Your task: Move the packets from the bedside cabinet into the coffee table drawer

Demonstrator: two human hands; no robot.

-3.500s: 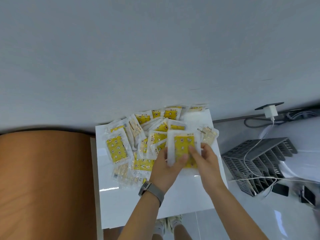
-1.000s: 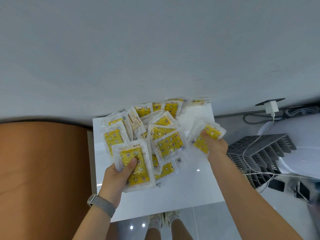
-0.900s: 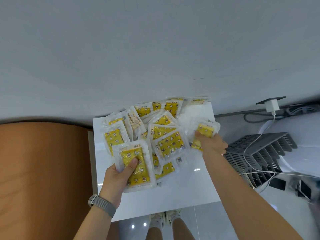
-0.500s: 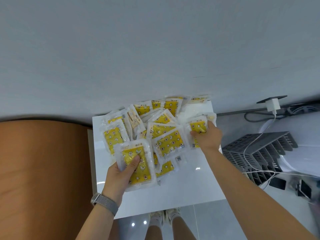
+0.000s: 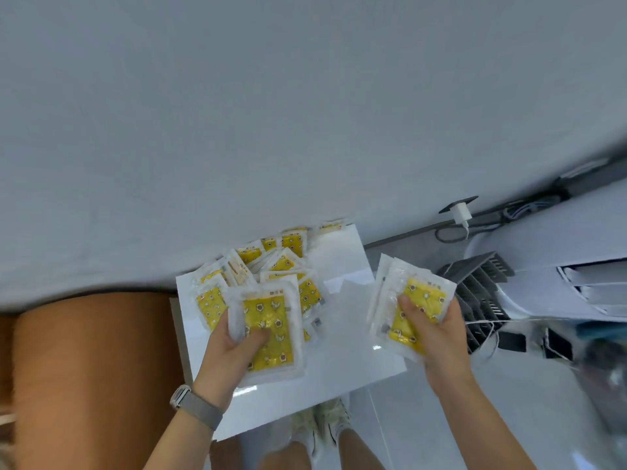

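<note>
Since half a second ago, the left hand keeps gripping its packets over the cabinet, beside the loose pile — while the right hand has lifted off rightward, fingers clamped on a second stack — likely drawer-bound soon.

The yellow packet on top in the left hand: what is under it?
Under the yellow clear-edged packet that the left hand grips lie more packets, only their edges showing. Below is the glossy white cabinet top. How many packets cannot be seen.
</note>
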